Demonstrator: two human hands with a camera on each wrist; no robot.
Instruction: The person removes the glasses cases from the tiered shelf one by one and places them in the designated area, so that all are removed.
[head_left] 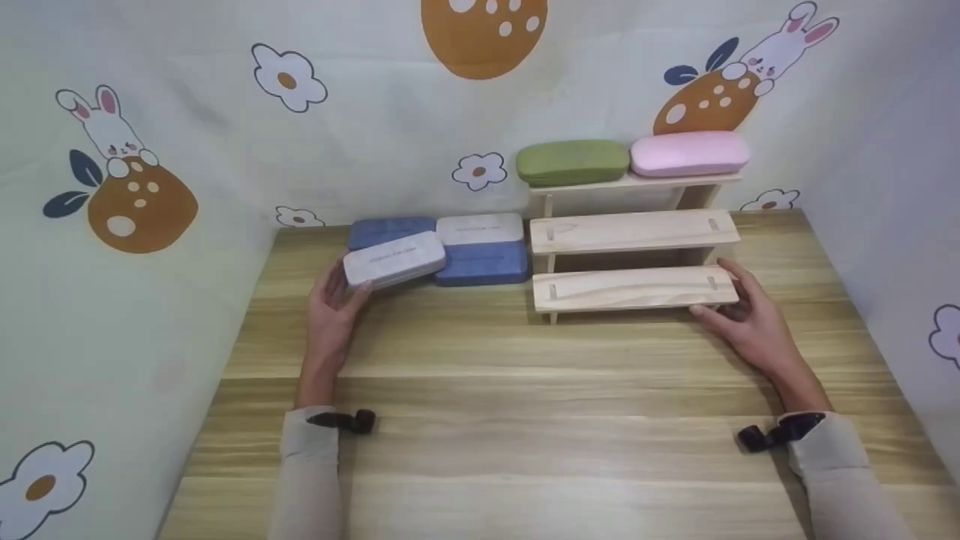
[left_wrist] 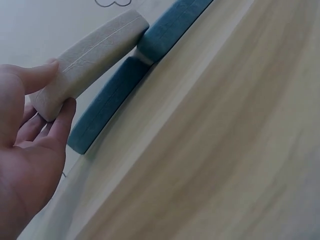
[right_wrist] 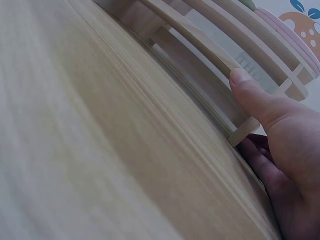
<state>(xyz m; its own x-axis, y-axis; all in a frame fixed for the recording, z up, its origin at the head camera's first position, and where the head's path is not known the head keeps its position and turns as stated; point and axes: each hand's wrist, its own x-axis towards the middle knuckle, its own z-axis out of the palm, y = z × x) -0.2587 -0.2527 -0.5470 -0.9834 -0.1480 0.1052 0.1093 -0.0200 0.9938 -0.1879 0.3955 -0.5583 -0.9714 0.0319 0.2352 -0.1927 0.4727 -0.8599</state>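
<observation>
The held gray case (head_left: 394, 261) partly hides a blue case (head_left: 390, 229); lettering (head_left: 392, 254) blurred.

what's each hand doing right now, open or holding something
Left hand: closed, holding a white case by one end.
Right hand: closed, gripping the shelf at its lowest right end.

The closed pale case (head_left: 394, 259) is raised askew. The wooden rack (head_left: 634, 232) stands upright to its right — three tiers, stepping back.

Your head view is softly lit, with pale glare on the near middle of the surface (head_left: 495, 457) and shadow under the wooden rack (head_left: 634, 289). Your wrist views look dimmer and hazier, the surface's grain softly blurred.
</observation>
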